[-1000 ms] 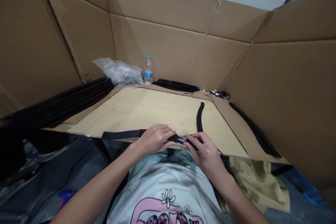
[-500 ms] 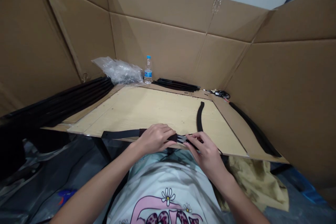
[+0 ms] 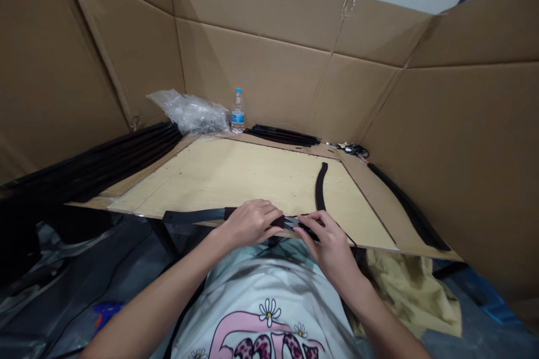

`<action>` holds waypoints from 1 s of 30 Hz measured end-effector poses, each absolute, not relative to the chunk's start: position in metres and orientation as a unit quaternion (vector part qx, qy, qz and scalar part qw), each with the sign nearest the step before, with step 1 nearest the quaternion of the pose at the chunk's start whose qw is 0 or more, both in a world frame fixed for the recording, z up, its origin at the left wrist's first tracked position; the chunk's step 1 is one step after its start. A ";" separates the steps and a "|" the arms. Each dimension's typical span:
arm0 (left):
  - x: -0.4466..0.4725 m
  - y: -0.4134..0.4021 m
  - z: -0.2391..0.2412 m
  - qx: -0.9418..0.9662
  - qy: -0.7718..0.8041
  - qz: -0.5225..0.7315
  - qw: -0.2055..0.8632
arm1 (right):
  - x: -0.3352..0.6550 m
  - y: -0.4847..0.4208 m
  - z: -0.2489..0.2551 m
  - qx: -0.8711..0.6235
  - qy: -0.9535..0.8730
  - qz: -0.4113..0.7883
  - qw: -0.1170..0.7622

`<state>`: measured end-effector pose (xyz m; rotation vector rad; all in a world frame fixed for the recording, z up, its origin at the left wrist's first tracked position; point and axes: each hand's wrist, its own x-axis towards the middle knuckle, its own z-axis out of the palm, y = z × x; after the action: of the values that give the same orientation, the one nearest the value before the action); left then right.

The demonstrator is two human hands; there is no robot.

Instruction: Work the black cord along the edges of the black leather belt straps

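Strip [image 3: 197,215] pinched in left hand [image 3: 251,220], metal-tipped tool [image 3: 290,222] pinched in right hand [image 3: 329,234]; best keep both steady, level.

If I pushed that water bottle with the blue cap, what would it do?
The water bottle could tip easily, because it stands upright and is taller than it is wide. Once down, it would probably roll, since its sides look round, though the clear plastic bag beside it might block it. It looks like plastic, so it likely wouldn't shatter.
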<state>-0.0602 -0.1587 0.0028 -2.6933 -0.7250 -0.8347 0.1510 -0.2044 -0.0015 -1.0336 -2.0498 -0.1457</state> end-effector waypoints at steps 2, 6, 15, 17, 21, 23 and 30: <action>-0.060 -0.158 0.001 -0.920 -0.253 -0.276 0.119 | 0.151 -0.204 -0.003 -0.414 -0.814 -0.053 0.404; -0.058 -0.158 -0.003 -0.919 -0.259 -0.275 0.115 | 0.151 -0.200 -0.006 -0.413 -0.820 -0.051 0.393; -0.055 -0.160 -0.004 -0.918 -0.250 -0.296 0.084 | 0.151 -0.196 -0.007 -0.391 -0.833 -0.053 0.389; -0.056 -0.160 -0.004 -0.916 -0.253 -0.298 0.088 | 0.150 -0.196 -0.007 -0.386 -0.836 -0.060 0.387; -0.056 -0.159 -0.005 -0.916 -0.255 -0.296 0.090 | 0.150 -0.194 -0.011 -0.378 -0.852 -0.057 0.358; -0.057 -0.159 -0.005 -0.919 -0.254 -0.290 0.086 | 0.152 -0.193 -0.013 -0.381 -0.857 -0.040 0.346; -0.059 -0.157 -0.006 -0.923 -0.266 -0.265 0.081 | 0.161 -0.192 -0.010 -0.379 -0.856 -0.011 0.352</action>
<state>-0.0587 -0.1566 -0.0063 -2.7605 -0.7946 -0.7911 0.1607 -0.1924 -0.0102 -0.9805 -2.2157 -0.0288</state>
